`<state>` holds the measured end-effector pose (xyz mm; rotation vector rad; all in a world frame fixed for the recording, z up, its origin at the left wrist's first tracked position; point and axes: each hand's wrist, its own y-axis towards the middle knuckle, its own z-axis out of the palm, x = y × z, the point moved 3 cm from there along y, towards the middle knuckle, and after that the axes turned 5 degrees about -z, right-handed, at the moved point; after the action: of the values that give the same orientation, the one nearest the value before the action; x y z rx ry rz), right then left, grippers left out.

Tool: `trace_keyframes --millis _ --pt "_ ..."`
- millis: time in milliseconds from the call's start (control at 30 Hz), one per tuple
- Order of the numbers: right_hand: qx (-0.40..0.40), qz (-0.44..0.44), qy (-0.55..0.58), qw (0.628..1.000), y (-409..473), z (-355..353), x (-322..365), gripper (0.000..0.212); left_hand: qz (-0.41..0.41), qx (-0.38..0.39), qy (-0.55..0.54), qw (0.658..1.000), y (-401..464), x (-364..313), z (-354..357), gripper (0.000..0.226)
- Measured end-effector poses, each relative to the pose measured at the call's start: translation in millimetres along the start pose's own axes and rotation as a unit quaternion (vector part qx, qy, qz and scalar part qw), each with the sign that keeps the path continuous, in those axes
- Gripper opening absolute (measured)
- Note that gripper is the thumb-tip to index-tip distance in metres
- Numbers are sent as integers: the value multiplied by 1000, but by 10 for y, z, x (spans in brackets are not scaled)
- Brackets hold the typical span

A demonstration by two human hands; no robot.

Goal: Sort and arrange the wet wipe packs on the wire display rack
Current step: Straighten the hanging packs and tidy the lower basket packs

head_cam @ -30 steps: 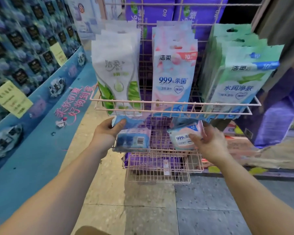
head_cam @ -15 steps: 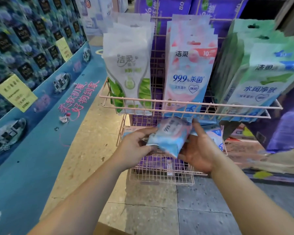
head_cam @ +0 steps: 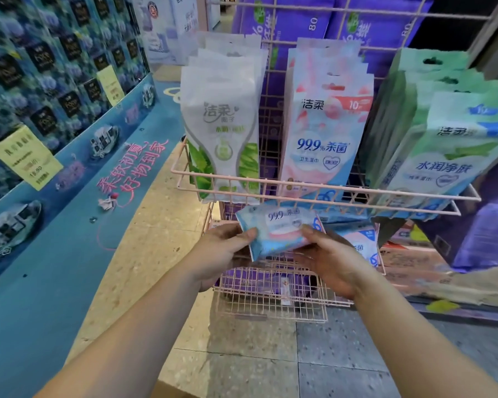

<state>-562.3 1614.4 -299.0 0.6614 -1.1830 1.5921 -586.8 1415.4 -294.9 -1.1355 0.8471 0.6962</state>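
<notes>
A small blue and pink wet wipe pack marked 99.9% is held flat between both my hands, in front of the lower shelf of the pink wire rack. My left hand grips its left end with the thumb on top. My right hand holds its right end from below. Another small pink pack lies on the lower shelf to the right. Above hang three rows: white and green packs, pink packs, mint green packs.
A blue display stand with pink writing and yellow price tags runs along the left. Purple bulk packs stand behind the rack and at the right. A low wire basket juts out under my hands over the stone floor.
My hands came together from separate packs on the lower shelf; one 99.9% pack is now lifted and held by both. The view moved closer to the rack.
</notes>
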Motion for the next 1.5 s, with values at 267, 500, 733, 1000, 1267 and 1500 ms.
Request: trace_keyframes --millis 267,500,733,1000,1267,1500 --pt "-81 -29 -85 993 58 -3 41 38 120 -169 476 855 130 -200 -247 42" --pt "-201 -90 -80 972 98 -48 -47 50 39 -48 746 663 407 -353 -346 104" --pt "-261 -149 -60 952 310 51 -82 38 79 -18 748 659 468 -397 -449 60" --pt "-246 -144 -49 957 481 151 -124 47 166 -54 627 759 245 -307 -539 39" --pt "-189 -128 -63 972 496 104 -167 24 124 -50 637 759 233 -372 -413 79" --pt "-156 -102 -27 982 440 76 -99 13 109 -62 753 646 329 -421 -267 77"
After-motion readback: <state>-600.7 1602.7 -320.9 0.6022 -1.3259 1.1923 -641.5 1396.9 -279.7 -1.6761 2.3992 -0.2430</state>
